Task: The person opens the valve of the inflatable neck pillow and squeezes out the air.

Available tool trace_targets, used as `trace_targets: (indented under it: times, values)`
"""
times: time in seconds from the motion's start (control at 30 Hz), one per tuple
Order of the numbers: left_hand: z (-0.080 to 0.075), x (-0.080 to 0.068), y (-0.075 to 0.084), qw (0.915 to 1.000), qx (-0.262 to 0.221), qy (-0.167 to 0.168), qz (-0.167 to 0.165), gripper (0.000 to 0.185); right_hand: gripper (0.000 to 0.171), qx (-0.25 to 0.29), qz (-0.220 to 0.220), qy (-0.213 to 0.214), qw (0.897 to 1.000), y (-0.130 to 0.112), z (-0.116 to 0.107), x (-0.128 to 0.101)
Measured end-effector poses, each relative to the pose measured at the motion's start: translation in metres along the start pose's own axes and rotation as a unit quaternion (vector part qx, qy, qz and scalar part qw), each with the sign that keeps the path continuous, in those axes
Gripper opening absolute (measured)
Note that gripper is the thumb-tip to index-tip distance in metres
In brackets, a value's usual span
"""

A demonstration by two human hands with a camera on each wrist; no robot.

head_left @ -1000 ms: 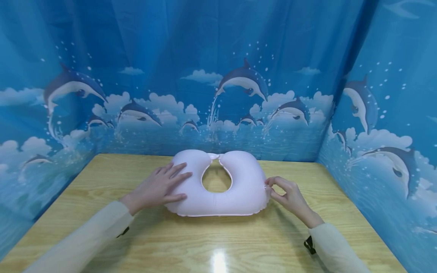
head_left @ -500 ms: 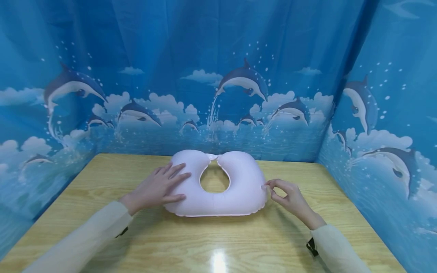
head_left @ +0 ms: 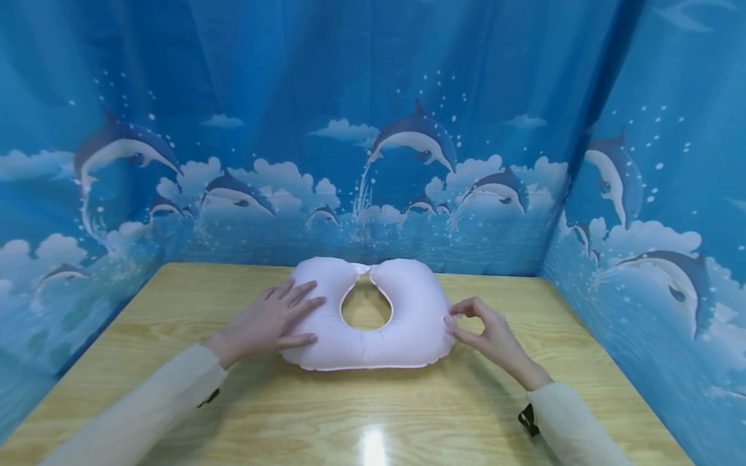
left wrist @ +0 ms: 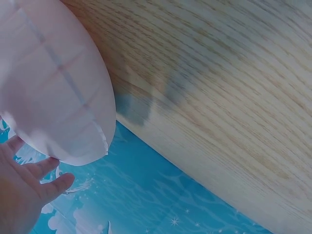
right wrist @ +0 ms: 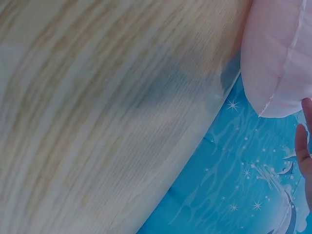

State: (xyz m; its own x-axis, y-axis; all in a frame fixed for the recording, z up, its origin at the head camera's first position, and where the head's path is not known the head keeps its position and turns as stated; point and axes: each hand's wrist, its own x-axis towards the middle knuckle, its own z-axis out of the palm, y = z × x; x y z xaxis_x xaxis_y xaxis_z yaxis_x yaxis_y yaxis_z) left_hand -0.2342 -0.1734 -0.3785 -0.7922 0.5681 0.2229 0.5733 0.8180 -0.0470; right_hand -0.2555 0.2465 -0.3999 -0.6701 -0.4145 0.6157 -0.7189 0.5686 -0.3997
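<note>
A pale pink inflatable neck pillow (head_left: 367,349) lies puffed up on the table, its opening toward the back. On its left lobe rests my left hand (head_left: 265,320), fingers spread and straight; the left wrist view shows that hand (left wrist: 27,187) against the pillow (left wrist: 58,92). At the pillow's right edge, the thumb and forefinger of my right hand (head_left: 492,333) pinch a small whitish valve (head_left: 449,321), partly hidden by the fingertips. Only some fingers of the right hand (right wrist: 304,146) show beside the pillow (right wrist: 278,53) in the right wrist view.
The pillow sits on a wood-grain table (head_left: 280,421), near its back edge. Blue curtains (head_left: 361,181) printed with dolphins and clouds hang behind the table and on both sides.
The pillow has shifted slightly left at its right edge, and my right fingertips have followed the valve a little inward. My left hand has stayed in place.
</note>
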Motion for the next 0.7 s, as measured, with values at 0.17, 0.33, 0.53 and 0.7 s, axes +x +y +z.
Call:
trace_targets:
  times: [0.17,0.33,0.53,0.7]
  values:
    - [0.001,0.001,0.000,1.0000,0.003,-0.001,0.001,0.071,0.037,-0.014,-0.013,-0.013,1.000,0.003,0.003,0.000]
    - [0.002,0.001,0.001,1.0000,0.007,-0.005,0.002,0.070,0.047,-0.007,-0.004,-0.035,0.999,0.005,0.005,-0.001]
    - [0.002,0.002,0.003,0.9999,0.003,-0.010,-0.002,0.070,0.049,0.011,0.025,-0.056,0.998,0.007,0.008,-0.003]
    - [0.002,0.003,0.003,1.0000,0.002,-0.002,0.003,0.068,0.049,0.025,0.041,-0.070,0.996,0.009,0.011,-0.004]
